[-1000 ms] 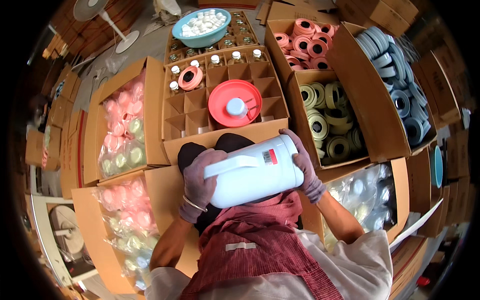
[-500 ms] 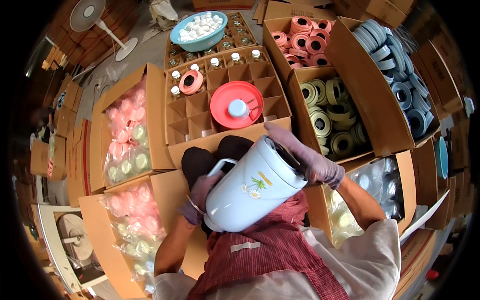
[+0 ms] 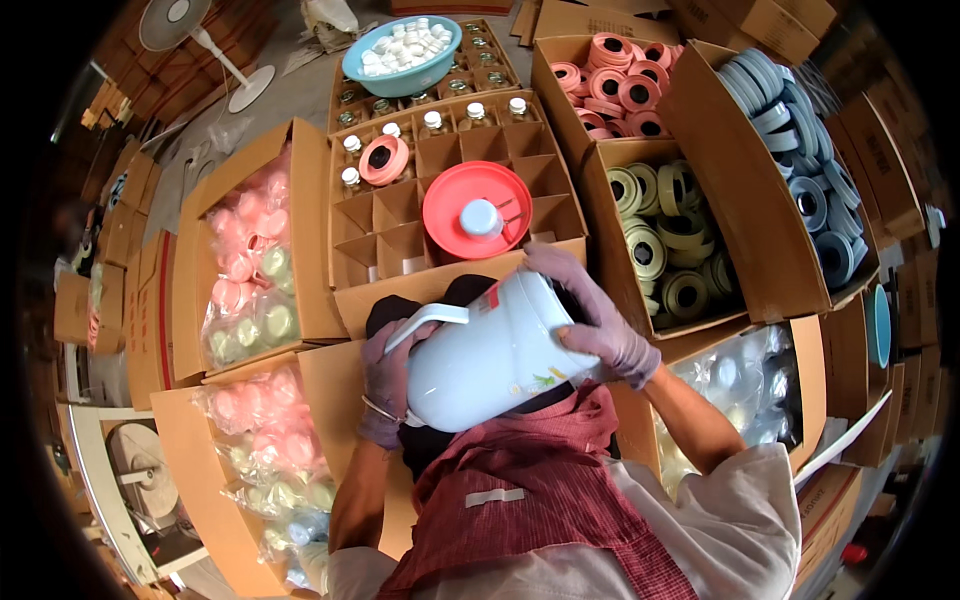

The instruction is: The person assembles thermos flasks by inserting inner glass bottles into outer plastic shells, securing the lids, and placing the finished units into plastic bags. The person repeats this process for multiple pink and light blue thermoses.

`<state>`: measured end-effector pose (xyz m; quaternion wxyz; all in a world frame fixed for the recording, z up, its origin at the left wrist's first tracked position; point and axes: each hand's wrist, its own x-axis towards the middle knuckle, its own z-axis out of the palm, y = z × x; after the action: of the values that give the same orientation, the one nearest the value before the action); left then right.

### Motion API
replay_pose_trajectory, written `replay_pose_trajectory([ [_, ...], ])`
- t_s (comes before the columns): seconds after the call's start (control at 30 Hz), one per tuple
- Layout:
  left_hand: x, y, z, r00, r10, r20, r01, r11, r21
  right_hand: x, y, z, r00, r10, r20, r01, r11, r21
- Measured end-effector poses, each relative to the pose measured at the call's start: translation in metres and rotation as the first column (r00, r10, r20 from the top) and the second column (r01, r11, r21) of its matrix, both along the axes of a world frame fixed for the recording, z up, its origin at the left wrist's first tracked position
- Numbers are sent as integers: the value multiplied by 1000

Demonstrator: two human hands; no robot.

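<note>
A light blue thermos jug [image 3: 480, 360] lies tilted across my lap, its dark mouth toward the right. My gloved left hand [image 3: 388, 378] holds it at the base, close by the handle. My gloved right hand [image 3: 605, 325] is wrapped round the rim, thumb on the outside and fingers over the far edge. A printed flower shows partly on the jug's lower side. Just beyond stands a divided carton [image 3: 405, 285], with a red dish [image 3: 452, 232] on it bearing a light blue cap [image 3: 480, 218]. Left of the dish rests a pink ring-shaped part [image 3: 384, 160].
White-capped glass bottles [image 3: 433, 125] fill some carton slots. A blue basin [image 3: 428, 75] of white stoppers is behind. Boxes of pink rings [image 3: 640, 92], green rings [image 3: 645, 250] and blue rings [image 3: 808, 200] stand right. Bagged pink and green parts [image 3: 230, 295] fill boxes at left.
The jug has rolled in my hands, so its handle faces up and its flower print has turned toward me. My right hand has shifted its hold on the rim, thumb now in front.
</note>
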<state>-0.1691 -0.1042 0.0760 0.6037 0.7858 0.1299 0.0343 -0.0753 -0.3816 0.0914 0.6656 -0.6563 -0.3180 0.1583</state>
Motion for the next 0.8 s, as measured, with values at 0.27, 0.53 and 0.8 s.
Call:
replay_pose_trajectory([
  [0.27, -2, 63, -46, 994, -49, 93, 8, 914, 406, 140, 59, -100, 943, -215, -252, 197, 976, -95],
  [0.53, 17, 86, -116, 964, 201, 173, -79, 840, -536, 189, 131, -243, 696, 113, 709, 503, 628, -594],
  [0.8, 37, 67, -75, 914, 266, 308, -242, 964, -113, 191, 135, -153, 788, -229, 572, 443, 856, -267],
])
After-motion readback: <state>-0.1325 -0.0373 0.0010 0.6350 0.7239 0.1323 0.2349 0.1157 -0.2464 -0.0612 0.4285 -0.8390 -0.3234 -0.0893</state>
